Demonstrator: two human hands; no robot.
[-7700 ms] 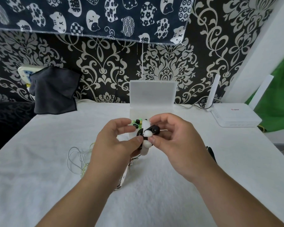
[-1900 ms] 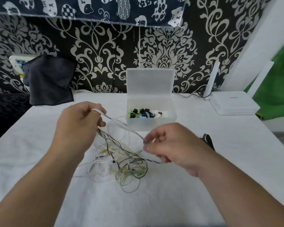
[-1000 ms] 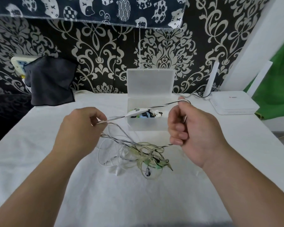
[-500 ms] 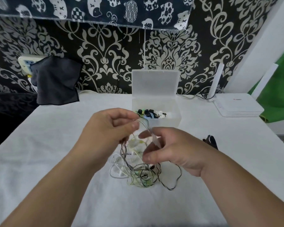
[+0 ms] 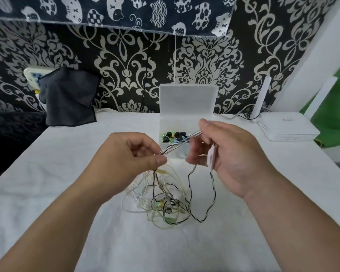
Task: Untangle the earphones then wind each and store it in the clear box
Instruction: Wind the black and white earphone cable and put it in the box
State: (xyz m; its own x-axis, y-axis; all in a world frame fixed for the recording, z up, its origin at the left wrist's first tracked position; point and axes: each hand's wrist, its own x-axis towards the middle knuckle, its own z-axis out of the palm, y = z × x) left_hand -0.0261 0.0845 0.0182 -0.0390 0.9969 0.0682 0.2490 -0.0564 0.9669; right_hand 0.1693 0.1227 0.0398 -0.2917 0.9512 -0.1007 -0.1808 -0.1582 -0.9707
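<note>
A tangle of earphone cables (image 5: 165,205), white, yellow-green and black-and-white striped, lies on the white cloth below my hands. My left hand (image 5: 126,160) pinches a bundle of striped cable strands (image 5: 177,146) between thumb and forefinger. That bundle runs up and right to my right hand (image 5: 230,154), whose curled fingers hold it along with a white inline remote (image 5: 211,158). A striped loop hangs from my right hand down to the cloth. Behind my hands stands the clear box (image 5: 186,103), lid upright, with dark earbuds (image 5: 173,135) inside.
A white router (image 5: 287,126) sits at the back right with its antenna up. A dark grey cloth (image 5: 69,99) hangs against the patterned wall at the back left. The white cloth (image 5: 47,173) covers the whole table.
My hands have drawn apart, the right one rising to the right, so the striped cable bundle now stretches between them. The tangle still lies on the cloth.
</note>
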